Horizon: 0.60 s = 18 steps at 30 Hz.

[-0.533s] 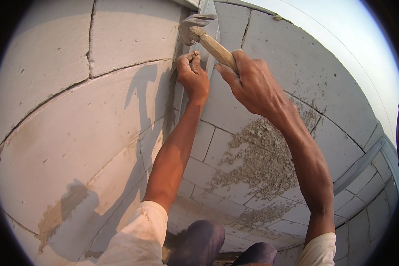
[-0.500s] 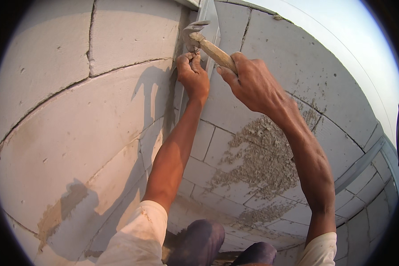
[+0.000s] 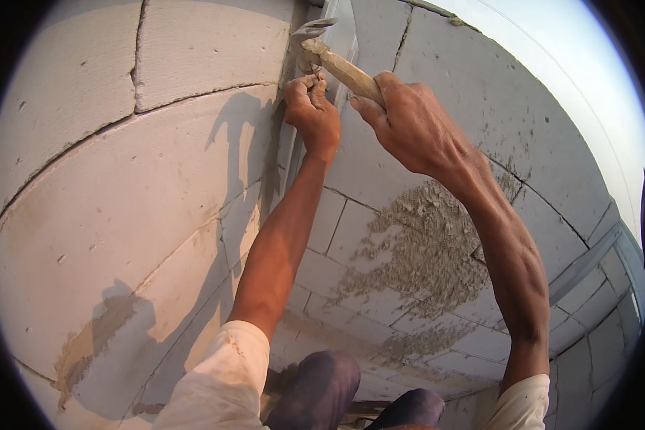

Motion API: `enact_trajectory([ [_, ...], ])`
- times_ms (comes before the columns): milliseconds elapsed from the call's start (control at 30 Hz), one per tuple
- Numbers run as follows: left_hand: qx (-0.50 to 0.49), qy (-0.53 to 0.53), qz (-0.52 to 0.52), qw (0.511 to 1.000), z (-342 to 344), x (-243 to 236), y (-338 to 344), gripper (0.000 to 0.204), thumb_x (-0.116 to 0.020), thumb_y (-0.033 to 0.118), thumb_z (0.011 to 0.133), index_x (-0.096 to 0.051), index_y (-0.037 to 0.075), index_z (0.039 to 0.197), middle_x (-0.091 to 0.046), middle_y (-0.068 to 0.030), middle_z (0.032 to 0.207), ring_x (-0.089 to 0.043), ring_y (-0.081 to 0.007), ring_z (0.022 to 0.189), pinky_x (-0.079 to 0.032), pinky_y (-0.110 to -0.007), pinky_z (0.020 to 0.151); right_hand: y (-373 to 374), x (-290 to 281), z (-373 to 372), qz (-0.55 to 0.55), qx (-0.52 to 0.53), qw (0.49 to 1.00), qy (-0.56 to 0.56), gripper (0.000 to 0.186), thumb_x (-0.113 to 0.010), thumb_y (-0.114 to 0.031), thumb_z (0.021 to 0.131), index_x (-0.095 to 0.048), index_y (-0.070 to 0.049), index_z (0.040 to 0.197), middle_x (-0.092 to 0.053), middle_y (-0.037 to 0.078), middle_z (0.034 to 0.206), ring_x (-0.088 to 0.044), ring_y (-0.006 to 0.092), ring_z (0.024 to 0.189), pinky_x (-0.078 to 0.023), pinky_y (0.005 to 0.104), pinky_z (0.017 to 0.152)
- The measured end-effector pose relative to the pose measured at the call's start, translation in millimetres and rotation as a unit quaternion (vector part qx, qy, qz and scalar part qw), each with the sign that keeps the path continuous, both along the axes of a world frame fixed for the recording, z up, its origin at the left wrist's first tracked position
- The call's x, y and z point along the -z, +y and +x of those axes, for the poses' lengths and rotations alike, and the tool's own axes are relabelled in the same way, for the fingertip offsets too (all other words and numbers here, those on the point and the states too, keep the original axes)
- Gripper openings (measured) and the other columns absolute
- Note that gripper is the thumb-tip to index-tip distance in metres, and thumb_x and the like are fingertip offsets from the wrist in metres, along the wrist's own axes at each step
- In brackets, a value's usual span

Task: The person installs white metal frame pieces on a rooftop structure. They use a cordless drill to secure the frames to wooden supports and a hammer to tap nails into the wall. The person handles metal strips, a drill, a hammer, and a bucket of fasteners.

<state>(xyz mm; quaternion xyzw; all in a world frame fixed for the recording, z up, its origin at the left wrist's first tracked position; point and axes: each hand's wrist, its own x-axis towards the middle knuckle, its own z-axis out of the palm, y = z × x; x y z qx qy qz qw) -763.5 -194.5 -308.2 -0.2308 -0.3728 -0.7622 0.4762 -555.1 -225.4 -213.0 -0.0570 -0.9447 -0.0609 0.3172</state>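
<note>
Right hand: fingers clenched around the wooden handle of a hammer. The handle runs up and to the left from the fist; the metal head with its claw sits at the far top of the view, close against the wall corner.

Left hand: fingers pinched together against the corner seam, directly below the hammer head. What they grip is too small to tell; a nail or similar cannot be confirmed. The 2 hands are just beside each other, the left one nearer the seam.

A thin metal strip runs along the corner behind the hammer and the left hand.

Left wall: large pale blocks with dark joints, bearing shadows of the arms and a brown mortar smear at the near lower left. Right wall: the same blocks, with a rough grey mortar patch between the 2 forearms.

Both forearms are bare, with pale short sleeves at the near edge. Dark-clothed knees show at the bottom centre.
</note>
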Motion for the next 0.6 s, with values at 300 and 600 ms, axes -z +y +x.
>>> enact_trajectory([
  [300, -0.002, 0.001, 0.006, 1.000, -3, 2, 5, 0.003, -0.067, -0.001, 0.096, -0.064, 0.000, 0.097, -0.067, -0.0102, 0.101, -0.067, -0.0298, 0.097, -0.055, -0.042, 0.083, 4, 2, 3, 0.037, 0.024, 0.999, -0.018, 0.033, -0.063, -0.027, 0.103, -0.058, 0.005, 0.095, -0.059, 0.016, 0.057, -0.061, 0.0268, 0.048, -0.047, 0.0427, 0.047],
  [600, 0.014, -0.042, -0.018, 0.999, 11, 1, -3, 0.004, -0.066, 0.001, 0.096, -0.063, 0.000, 0.096, -0.066, -0.0112, 0.098, -0.065, -0.0311, 0.098, -0.054, -0.043, 0.083, 6, 12, 8, 0.042, 0.019, 0.999, -0.007, 0.028, -0.064, -0.028, 0.104, -0.056, -0.001, 0.101, -0.055, 0.005, 0.055, -0.051, 0.0139, 0.045, -0.042, 0.0356, 0.041],
])
